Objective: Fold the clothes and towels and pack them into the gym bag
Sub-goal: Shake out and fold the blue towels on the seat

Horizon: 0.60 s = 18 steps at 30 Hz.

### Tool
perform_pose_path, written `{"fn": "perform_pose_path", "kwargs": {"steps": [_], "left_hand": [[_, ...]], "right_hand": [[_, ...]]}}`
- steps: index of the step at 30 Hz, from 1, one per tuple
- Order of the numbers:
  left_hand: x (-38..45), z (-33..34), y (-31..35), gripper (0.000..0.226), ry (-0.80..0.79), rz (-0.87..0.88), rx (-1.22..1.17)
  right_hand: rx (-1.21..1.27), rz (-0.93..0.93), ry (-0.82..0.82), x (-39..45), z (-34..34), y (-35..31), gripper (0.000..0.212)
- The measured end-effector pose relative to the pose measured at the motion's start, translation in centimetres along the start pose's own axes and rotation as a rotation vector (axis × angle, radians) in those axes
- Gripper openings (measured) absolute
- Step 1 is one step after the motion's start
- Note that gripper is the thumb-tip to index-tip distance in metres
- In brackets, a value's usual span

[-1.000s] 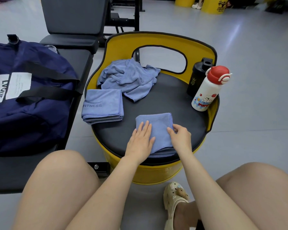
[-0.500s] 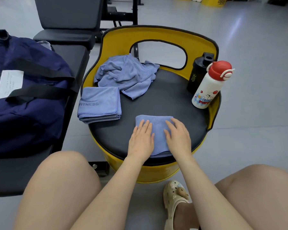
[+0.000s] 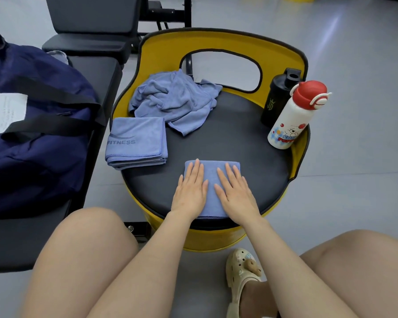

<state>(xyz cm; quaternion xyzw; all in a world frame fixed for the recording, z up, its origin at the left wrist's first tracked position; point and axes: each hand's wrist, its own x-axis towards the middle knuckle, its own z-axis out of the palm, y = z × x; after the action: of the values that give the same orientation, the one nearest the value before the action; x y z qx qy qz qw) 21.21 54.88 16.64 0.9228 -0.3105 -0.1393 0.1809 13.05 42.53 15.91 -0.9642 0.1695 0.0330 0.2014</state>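
Flat under left hand (image 3: 191,190) and right hand (image 3: 236,192) – small blue towel (image 3: 213,174), folded into a neat square near the front of the black seat (image 3: 239,143). Fingers straight, pressing down – not pinching.

head view: one wide-angle camera worn on the person's head; faces forward and steeply down | close above both hands, left hand (image 3: 190,191) and right hand (image 3: 236,193); stool seat (image 3: 239,145) ahead of the fingertips | no second view
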Motion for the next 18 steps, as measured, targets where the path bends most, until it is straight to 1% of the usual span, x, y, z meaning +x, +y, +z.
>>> {"fn": "perform_pose_path", "kwargs": {"steps": [2,4,6,7,9,11,13,16,18], "left_hand": [[0.0,-0.1,0.1,0.054,-0.015,-0.01,-0.063],[-0.3,-0.2,0.2,0.056,-0.009,-0.049,-0.149],[-0.9,-0.4,0.4,0.059,0.055,-0.154,-0.272],[-1.3,-0.6,0.5,0.059,0.106,-0.215,-0.311],[-1.9,-1.0,0.8,0.055,0.19,-0.305,-0.278],[-1.9,-1.5,0.7,0.047,0.185,-0.364,-0.251],[-1.6,-2.0,0.5,0.041,0.117,-0.405,-0.317],[-1.6,-3.3,0.6,0.034,0.035,-0.427,-0.465],[-1.8,-4.3,0.8,0.029,0.013,-0.427,-0.552]], "right_hand": [[0.056,-0.014,-0.007,0.1,-0.1,0.0,0.054],[0.209,-0.002,0.051,0.1,-0.3,-0.1,0.05],[0.372,0.11,0.174,-0.2,-0.5,-0.2,0.048],[0.401,0.182,0.23,-0.5,-0.7,-0.3,0.048],[0.383,0.303,0.277,-0.7,-1.1,-0.4,0.054],[0.363,0.398,0.221,-0.5,-1.6,-0.7,0.061],[0.383,0.478,0.139,0.1,-2.3,-0.8,0.059],[0.452,0.515,0.041,0.5,-3.3,-1.0,0.045],[0.525,0.506,0.02,0.5,-3.5,-1.3,0.032]]}}
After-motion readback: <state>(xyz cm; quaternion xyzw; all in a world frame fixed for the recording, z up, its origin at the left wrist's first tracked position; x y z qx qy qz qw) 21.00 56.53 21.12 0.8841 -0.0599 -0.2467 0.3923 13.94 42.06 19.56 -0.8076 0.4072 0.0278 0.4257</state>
